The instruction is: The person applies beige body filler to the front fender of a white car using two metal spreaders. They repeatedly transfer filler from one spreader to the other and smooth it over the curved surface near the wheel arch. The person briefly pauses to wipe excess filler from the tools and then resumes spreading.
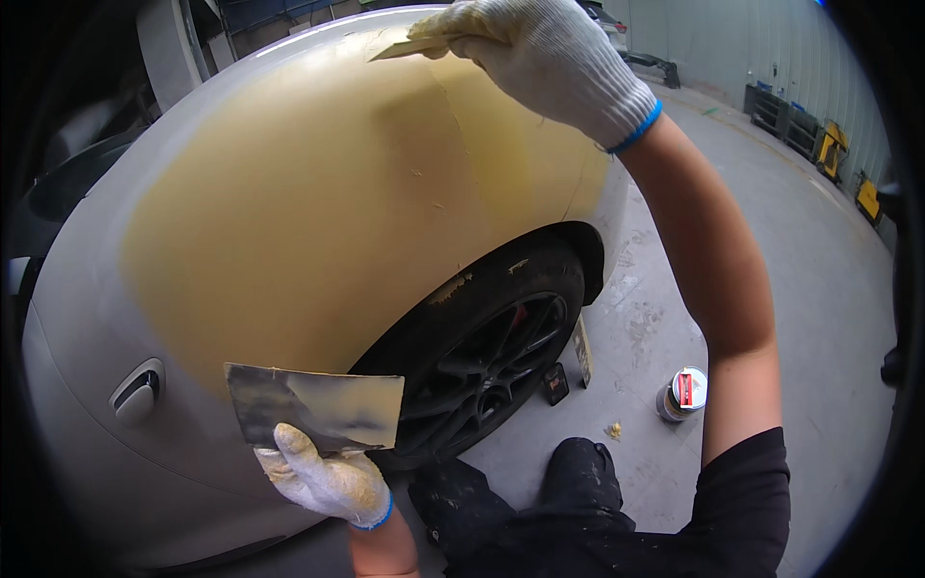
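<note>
My left hand [332,486], in a stained white knit glove, grips a flat rectangular putty board [318,400] by its lower edge. Dark and yellowish smears cover the board's face. Up at the top, my right hand [549,67], gloved the same way, is closed around a thin putty spreader [397,50] coated in yellow filler. The spreader's tip is at the upper part of a car's side panel [289,212]; I cannot tell whether it touches. Yellow filler spreads widely over that grey panel, with a thin ridge running down below my right hand.
Below the panel is the black wheel [487,376], its tyre spotted with filler. A can [674,400] with a red-and-white item on its lid stands on the floor. Nearby are a small black box [556,384], an upright strip [583,354] and a filler lump [614,431].
</note>
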